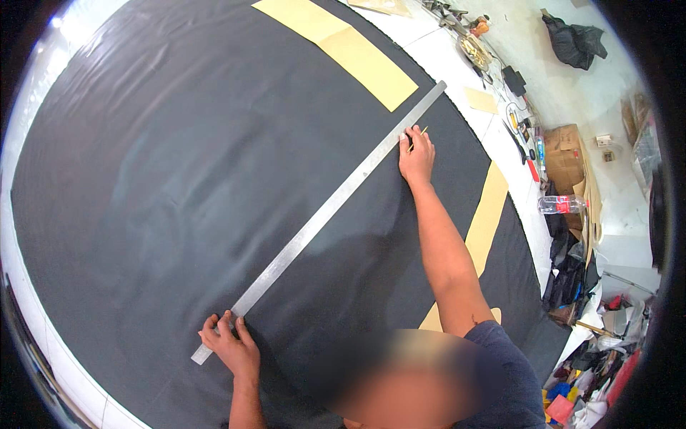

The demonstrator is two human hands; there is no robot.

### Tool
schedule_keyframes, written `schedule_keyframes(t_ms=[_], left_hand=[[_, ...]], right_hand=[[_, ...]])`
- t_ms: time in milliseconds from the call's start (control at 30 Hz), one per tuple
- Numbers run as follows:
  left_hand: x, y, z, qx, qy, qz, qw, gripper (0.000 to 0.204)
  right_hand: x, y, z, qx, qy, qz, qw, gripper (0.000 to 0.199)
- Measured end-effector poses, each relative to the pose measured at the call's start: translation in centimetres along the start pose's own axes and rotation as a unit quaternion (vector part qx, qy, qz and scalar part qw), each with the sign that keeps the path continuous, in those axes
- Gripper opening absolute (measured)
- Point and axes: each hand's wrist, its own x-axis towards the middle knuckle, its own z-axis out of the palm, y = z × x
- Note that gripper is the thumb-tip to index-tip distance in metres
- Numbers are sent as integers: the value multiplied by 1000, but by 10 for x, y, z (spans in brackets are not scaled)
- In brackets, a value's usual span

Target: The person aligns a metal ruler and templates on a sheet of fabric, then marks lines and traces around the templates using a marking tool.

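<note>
On the bench: marking black cloth point(179, 179) along the ruler point(321, 218).
My left hand point(230, 348) pins the ruler, fingers flat; right hand point(416, 155) pinches a marker point(418, 137); next I need a steady stroke.

The fabric sheet point(179, 179) lies flat on the table point(436, 50) and covers most of it. The metal ruler point(321, 218) lies diagonally on the fabric, from near left to far right. The left hand point(230, 348) rests on its near end; the right hand point(417, 155) rests beside its far end. A paper strip point(343, 44) lies behind the ruler's far end. A second paper strip point(487, 218) lies right of the right forearm. A plastic bottle point(563, 204) lies right of the table edge, near the cardboard box point(564, 154).
</note>
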Motion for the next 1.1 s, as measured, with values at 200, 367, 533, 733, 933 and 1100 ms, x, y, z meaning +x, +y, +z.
schedule_keyframes(t_ms=[200,367,533,733,933,1100], left_hand=[[1,0,0,-3,4,-1,1000,27],[0,-3,-1,4,2,-5,1000,27],[0,-2,0,2,4,1,1000,27],[-1,-1,1,-3,4,0,1000,26],[0,-2,0,6,3,2,1000,27],[0,-3,1,19,11,17,1000,27]], right_hand=[[0,-2,1,-2,-11,11,1000,39],[-5,-18,-3,-5,-11,20,1000,44],[-2,-11,-6,-27,-19,2,999,45],[-3,-9,-4,-28,-17,9,999,45],[0,-7,-5,-33,-21,3,999,45],[-2,-12,-6,-35,-23,9,999,45]])
